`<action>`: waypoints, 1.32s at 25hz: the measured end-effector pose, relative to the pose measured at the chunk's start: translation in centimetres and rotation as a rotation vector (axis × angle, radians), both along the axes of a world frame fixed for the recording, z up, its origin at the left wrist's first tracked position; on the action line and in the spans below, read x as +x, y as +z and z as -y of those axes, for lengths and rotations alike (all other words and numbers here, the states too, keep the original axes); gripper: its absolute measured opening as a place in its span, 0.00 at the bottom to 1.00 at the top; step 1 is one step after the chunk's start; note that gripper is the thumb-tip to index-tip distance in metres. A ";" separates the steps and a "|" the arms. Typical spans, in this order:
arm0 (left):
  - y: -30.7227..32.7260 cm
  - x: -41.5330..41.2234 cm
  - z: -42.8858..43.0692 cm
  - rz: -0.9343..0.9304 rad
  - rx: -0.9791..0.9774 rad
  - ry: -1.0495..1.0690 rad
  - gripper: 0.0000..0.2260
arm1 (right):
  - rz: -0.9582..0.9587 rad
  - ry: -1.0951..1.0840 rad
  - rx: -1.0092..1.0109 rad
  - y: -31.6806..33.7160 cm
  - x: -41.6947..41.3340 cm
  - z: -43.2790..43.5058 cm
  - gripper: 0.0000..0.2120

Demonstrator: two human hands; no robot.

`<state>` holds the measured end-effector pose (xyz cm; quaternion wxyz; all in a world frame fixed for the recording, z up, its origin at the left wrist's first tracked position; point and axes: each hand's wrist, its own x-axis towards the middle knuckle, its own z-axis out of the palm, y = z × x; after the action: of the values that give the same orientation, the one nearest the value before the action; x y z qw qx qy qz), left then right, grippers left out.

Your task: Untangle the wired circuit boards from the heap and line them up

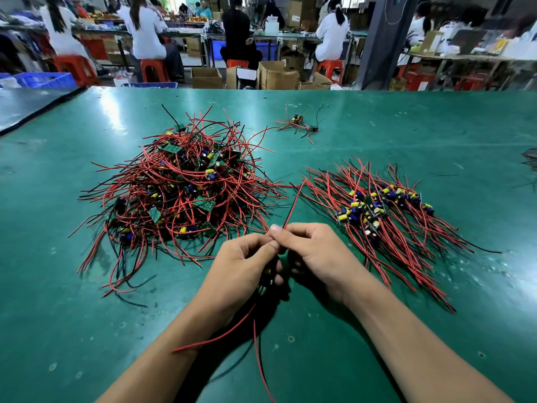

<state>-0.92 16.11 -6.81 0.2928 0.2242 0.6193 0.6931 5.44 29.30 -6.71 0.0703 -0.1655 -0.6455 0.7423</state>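
Left grip point(244, 263) and right grip point(315, 251) pinch the wires point(293, 206) of one board point(267, 271), lower centre.
We see both thumbs pressed on red strands, with the board mostly hidden between our palms. The heap point(180, 184) sits centre left on the worktop point(421, 126), the row point(386, 207) to the right, a small cluster point(299, 123) upper centre.

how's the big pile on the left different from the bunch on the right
The left heap is a tangled mound with boards facing every way; the right row lies flat, boards side by side. Heap wires loop and cross; row wires run roughly parallel. The heap covers more table than the row. Both hold small boards with red and black wires.
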 end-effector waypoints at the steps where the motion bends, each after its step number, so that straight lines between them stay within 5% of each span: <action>1: 0.0 -0.1 0.0 -0.003 -0.001 -0.004 0.08 | -0.008 -0.035 0.001 0.0 -0.1 0.0 0.12; 7: 0.0 0.0 0.5 -0.191 -0.115 -0.154 0.07 | -0.024 -0.410 -0.259 1.0 -0.8 -3.0 0.17; 11: 0.3 0.1 0.5 -0.255 -0.169 -0.201 0.07 | -0.046 -0.341 -0.751 1.5 -0.6 -3.8 0.20; 13: 0.4 0.1 0.6 -0.228 -0.168 -0.188 0.07 | -0.063 -0.295 -0.812 1.6 -0.6 -3.5 0.19; 17: 0.1 0.3 0.1 -0.048 -0.051 -0.014 0.07 | -0.026 -0.304 -0.347 1.4 -0.5 -2.2 0.22; 22: 0.2 -1.2 0.4 -0.208 0.055 0.379 0.06 | -0.017 -0.039 0.401 0.5 0.0 1.8 0.19; 28: 0.1 -1.3 0.5 -0.278 0.041 0.440 0.04 | -0.079 -0.170 0.685 0.4 0.0 2.4 0.18; 33: -0.6 -0.7 0.1 -0.183 0.045 0.329 0.07 | -0.135 -0.552 0.831 1.2 0.4 -2.1 0.10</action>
<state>-1.58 16.04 -7.41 0.1130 0.1886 0.6559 0.7221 5.83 31.42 -5.52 0.3656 -0.2398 -0.8128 0.3850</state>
